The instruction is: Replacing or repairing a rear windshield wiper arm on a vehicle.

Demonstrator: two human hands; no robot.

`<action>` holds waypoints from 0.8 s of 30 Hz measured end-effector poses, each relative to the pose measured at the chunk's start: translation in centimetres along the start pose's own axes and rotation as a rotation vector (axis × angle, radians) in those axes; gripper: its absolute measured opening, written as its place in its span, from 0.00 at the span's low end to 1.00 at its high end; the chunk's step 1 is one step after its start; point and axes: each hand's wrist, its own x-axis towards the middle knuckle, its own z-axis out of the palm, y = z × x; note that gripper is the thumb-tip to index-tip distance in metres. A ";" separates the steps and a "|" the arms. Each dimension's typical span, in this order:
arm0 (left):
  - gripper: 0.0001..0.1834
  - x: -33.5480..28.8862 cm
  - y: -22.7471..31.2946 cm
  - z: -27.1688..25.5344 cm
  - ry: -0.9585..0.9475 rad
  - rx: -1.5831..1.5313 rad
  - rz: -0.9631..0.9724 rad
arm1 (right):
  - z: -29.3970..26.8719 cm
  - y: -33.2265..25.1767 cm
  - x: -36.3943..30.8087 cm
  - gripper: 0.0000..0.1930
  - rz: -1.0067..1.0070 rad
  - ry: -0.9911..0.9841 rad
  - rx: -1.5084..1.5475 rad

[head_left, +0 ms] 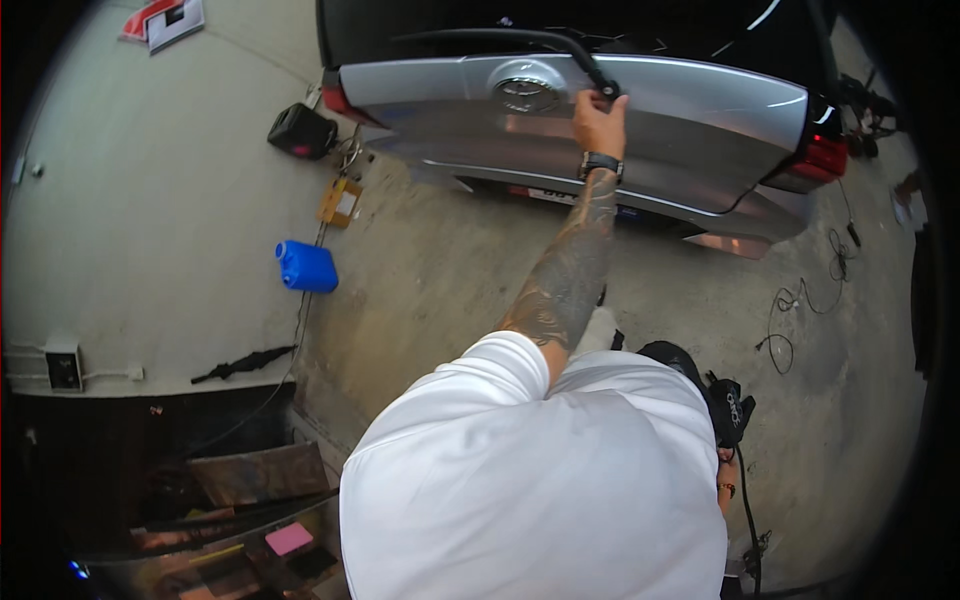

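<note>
My tattooed left arm reaches forward, and my left hand (600, 128) closes round the pivot end of the black rear wiper arm (545, 38). The wiper stretches leftward along the bottom of the rear window of a silver car (690, 110). At my right side, low down, my right hand (727, 468) shows only in part past my white shirt. It grips a black corded power tool (732, 408), whose exact kind I cannot make out. The shirt hides most of those fingers.
Along the left wall stand a blue jerrycan (308, 267), a yellowish box (340, 202) and a black case-like object (302, 132). A folded black umbrella (245, 364) lies by the wall. Thin black cable (790, 302) loops over the concrete floor at right. A cluttered surface (230, 560) sits lower left.
</note>
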 end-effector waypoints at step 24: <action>0.40 -1.8 1.6 -1.6 0.087 0.084 0.243 | 5.5 -0.5 -1.2 0.14 -0.082 0.031 0.166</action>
